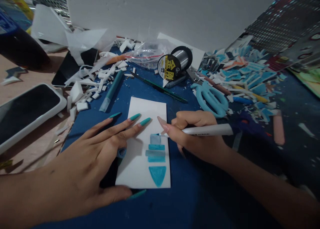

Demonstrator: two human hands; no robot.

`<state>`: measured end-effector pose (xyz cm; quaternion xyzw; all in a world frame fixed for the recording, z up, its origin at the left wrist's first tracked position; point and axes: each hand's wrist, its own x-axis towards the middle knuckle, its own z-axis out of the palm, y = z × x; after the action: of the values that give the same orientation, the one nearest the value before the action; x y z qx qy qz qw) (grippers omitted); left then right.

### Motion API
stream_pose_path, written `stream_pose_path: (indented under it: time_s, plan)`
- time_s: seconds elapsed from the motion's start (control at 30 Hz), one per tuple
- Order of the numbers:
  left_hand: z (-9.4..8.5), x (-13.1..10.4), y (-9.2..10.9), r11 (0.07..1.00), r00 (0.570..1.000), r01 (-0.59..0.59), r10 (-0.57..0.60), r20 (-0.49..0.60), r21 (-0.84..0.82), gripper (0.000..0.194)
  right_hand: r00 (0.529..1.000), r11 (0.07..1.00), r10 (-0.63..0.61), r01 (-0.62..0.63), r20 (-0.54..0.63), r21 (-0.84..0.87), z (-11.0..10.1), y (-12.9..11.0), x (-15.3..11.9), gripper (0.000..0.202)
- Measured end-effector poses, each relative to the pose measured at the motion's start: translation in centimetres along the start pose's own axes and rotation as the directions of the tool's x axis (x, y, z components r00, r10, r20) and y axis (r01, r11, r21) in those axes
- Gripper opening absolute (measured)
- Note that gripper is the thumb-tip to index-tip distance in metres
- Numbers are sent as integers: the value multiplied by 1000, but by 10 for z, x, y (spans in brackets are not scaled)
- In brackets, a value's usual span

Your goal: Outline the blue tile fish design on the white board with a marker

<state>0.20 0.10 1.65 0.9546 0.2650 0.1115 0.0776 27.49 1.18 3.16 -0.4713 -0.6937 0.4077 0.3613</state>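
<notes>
A white rectangular sheet [140, 175], perhaps foam board, lies on the dark blue mat. Down its right side run blue and grey painted bands [156, 147], with a blue triangle [157, 175] below them. My left hand [107, 149] rests on the sheet's left part, fingers spread, thumb beyond the lower edge. In my right hand [195, 132] is a white acrylic marker [212, 130], pinched between thumb and fingers. Its tip touches the sheet at the topmost pale blue patch [155, 138].
White foam scraps [100, 80] litter the left back, beside a phone [30, 109]. Blue scissors [211, 97], a wire spool [175, 64] and a thin green tool [160, 87] lie behind the sheet. Coloured offcuts [250, 69] heap up at right. A dark drink cup [22, 45] stands far left.
</notes>
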Motion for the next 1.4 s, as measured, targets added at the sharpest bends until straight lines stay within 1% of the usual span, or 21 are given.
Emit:
stream_pose_path:
  time_s: [0.07, 0.2, 0.3, 0.33, 0.4, 0.47, 0.53, 0.63, 0.73, 0.83, 0.93, 1.0, 1.07, 1.1, 1.17, 1.27, 1.33, 1.4]
  plan:
    - [1, 0, -1, 1000, 1000, 11, -11, 12, -14, 83, 1000, 1000, -16, 16, -15, -27, -1, 0, 0, 49]
    - [0, -1, -2, 996, 999, 29, -25, 47, -85, 80, 999, 998, -25, 22, -42, -64, -1, -1, 0, 51]
    - [-1, -2, -1, 993, 999, 42, -39, 26, -108, 79, 998, 998, 3, -7, -60, -67, -2, -1, 0, 54]
    - [-2, -2, -1, 992, 999, 52, -50, 19, -113, 77, 997, 999, 25, -27, -71, -36, -2, -1, -1, 55]
    - [-2, -3, -1, 991, 998, 54, -51, 28, -121, 71, 991, 991, 103, -94, -88, 100, -4, -1, -1, 55]
    - [-3, -3, -1, 992, 998, 30, -23, 54, -119, 67, 982, 946, 173, -143, -77, 289, -5, 1, 1, 53]
    - [-3, -3, -2, 993, 998, 18, -11, 63, -113, 73, 980, 892, 186, -140, -67, 430, -4, 1, 5, 52]
    - [-2, -2, -2, 992, 997, 20, -12, 70, -123, 80, 978, 862, 203, -152, -55, 483, -1, -1, 10, 50]
    - [-1, -1, -1, 989, 999, 17, -9, 53, -146, 79, 969, 877, 241, -198, -45, 438, 4, -5, 12, 53]
    - [0, -1, -2, 988, 1000, -8, 11, 18, -154, 79, 976, 924, 209, -177, -60, 338, 8, -8, 12, 59]
    - [-1, 0, -3, 987, 1000, -3, 7, 23, -158, 83, 986, 937, 161, -140, -40, 320, 8, -7, 16, 53]
    - [-2, 1, -3, 990, 999, 12, -7, 37, -141, 75, 992, 933, 129, -124, 7, 337, 8, -3, 20, 48]
    - [-4, 3, -2, 992, 1000, 17, -14, 22, -122, 63, 993, 941, 107, -114, 41, 318, 9, 0, 24, 46]
    - [-4, 3, -2, 993, 1000, 14, -14, 0, -117, 59, 994, 948, 98, -111, 56, 300, 9, 1, 26, 46]
    - [-3, 4, 1, 994, 1000, 14, -16, -22, -111, 61, 993, 963, 86, -104, 84, 248, 10, 2, 27, 46]
    - [-1, 3, 3, 996, 1000, 16, -18, -25, -87, 66, 996, 992, 9, -20, 92, 123, 9, -1, 29, 46]
    - [1, 0, 4, 997, 999, 28, -30, -32, -73, 62, 996, 998, -40, 36, 83, 49, 8, -3, 31, 46]
    - [2, -1, 4, 997, 998, 49, -52, -47, -60, 60, 994, 998, -54, 53, 91, 20, 6, -4, 32, 46]
